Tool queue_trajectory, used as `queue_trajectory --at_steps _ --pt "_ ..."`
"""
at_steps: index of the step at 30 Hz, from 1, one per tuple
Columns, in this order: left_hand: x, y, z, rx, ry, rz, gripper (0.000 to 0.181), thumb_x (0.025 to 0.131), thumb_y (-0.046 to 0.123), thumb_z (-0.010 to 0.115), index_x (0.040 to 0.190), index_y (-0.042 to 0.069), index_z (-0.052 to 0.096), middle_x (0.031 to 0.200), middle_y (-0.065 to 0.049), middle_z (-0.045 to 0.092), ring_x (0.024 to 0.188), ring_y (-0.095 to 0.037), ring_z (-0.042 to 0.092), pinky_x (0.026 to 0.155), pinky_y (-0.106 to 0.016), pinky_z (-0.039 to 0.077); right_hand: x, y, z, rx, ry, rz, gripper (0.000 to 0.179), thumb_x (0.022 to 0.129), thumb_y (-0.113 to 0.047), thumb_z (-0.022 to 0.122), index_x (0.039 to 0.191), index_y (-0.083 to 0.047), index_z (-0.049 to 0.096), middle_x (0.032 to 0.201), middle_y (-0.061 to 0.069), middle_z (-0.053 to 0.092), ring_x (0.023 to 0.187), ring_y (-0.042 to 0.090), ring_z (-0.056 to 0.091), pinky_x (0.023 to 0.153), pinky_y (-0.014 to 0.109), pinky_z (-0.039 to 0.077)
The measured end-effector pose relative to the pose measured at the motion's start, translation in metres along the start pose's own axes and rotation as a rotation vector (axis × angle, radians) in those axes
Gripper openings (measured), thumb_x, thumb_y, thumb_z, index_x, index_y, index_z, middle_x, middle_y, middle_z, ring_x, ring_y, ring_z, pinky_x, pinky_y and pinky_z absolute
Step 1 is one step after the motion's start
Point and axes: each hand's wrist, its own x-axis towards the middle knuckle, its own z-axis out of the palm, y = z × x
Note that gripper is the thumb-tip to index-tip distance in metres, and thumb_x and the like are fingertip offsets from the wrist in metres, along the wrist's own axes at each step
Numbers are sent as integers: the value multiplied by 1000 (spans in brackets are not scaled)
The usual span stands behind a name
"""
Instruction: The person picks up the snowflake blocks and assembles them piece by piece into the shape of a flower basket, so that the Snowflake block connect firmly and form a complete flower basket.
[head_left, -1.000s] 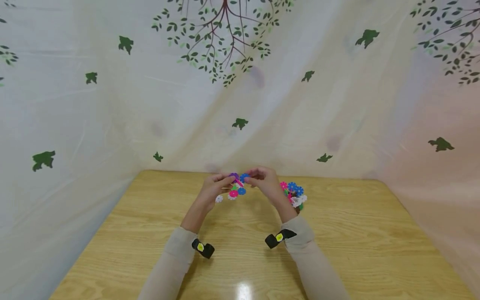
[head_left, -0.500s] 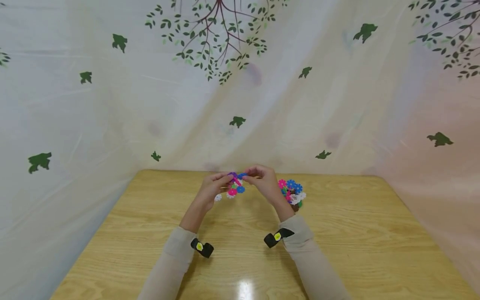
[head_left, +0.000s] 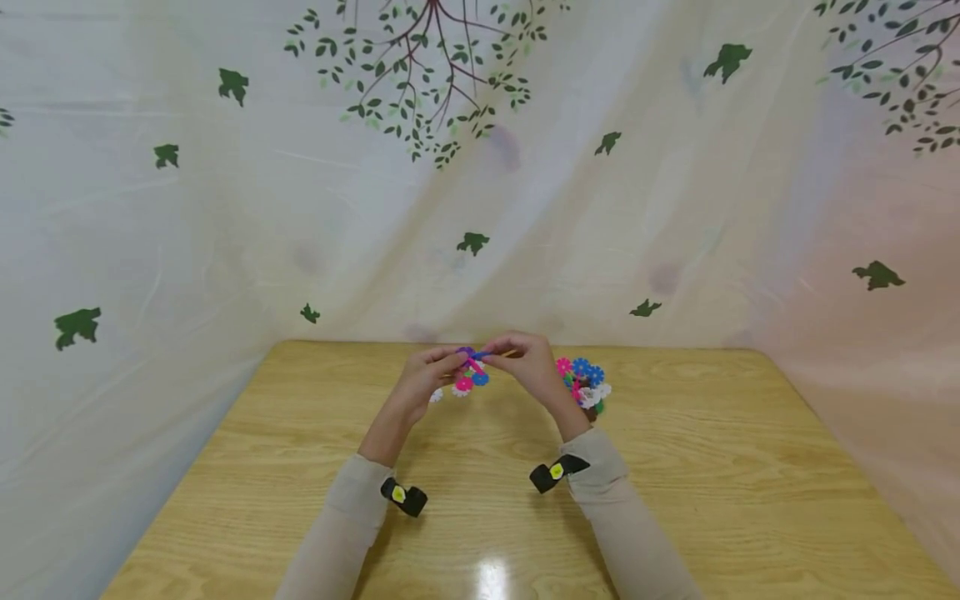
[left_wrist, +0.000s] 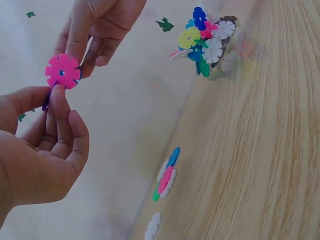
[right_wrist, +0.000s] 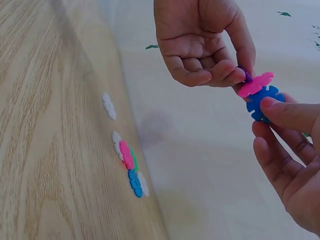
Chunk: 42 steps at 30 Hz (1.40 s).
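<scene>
In the head view both hands meet above the far part of the table. My left hand (head_left: 420, 383) pinches a purple flower-shaped interlocking disc (right_wrist: 245, 74) between thumb and fingers. My right hand (head_left: 528, 358) pinches a blue interlocking disc (right_wrist: 257, 107), its thumb flat on the face in the right wrist view. Between them a pink interlocking disc (left_wrist: 68, 62) is joined to the purple one and meets the blue one edge-on. The left wrist view shows the pink face almost fully, with most of the blue disc hidden behind it.
Below the hands lie several loose discs, among them a pink disc (head_left: 464, 384), a blue disc (head_left: 481, 380) and a white disc (left_wrist: 153, 226). A pile of colourful joined discs (left_wrist: 212, 51) stands to the right on the wooden table (head_left: 480, 483). A printed curtain (head_left: 375, 250) hangs behind.
My right hand has turned the blue disc from face-on to edge-on and brought it left against the pink disc. The left hand stays nearly still. The head view has shifted slightly.
</scene>
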Motion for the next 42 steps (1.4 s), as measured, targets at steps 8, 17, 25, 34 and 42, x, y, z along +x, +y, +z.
queue_trajectory --at_steps 8,17,25,34,42 --pt "-1 0 3 -2 -11 -19 32 101 15 65 120 -10 67 83 10 72 79 -7 66 81 -21 56 -1 1 0 17 -5 -10 10 88 -4 78 95 3 77 96 21 76 78 12 73 74 37 63" --pt "-3 6 1 11 -5 -5 33 100 14 64 120 -12 67 80 11 71 78 -6 66 80 -21 56 -1 -1 5 31 28 -49 9 86 -4 80 92 3 78 92 24 76 75 12 72 68 24 60" --pt "-2 7 -2 -40 50 -17 33 102 16 63 122 -10 66 80 7 68 78 -9 64 79 -21 58 -2 -3 10 79 16 0 16 89 -8 78 99 4 77 96 24 75 80 23 74 73 29 62" --pt "-1 4 -1 -119 115 -41 32 102 17 63 121 -9 66 76 8 68 73 -5 64 75 -19 58 -4 -3 8 78 -38 28 18 91 -6 76 106 4 76 102 26 74 86 30 74 77 40 63" --pt "-1 3 1 -79 73 -40 35 101 16 64 126 -9 64 83 8 70 79 -7 66 78 -20 58 -3 -1 9 45 -6 21 15 91 -6 76 103 2 77 99 22 75 81 12 72 74 29 61"
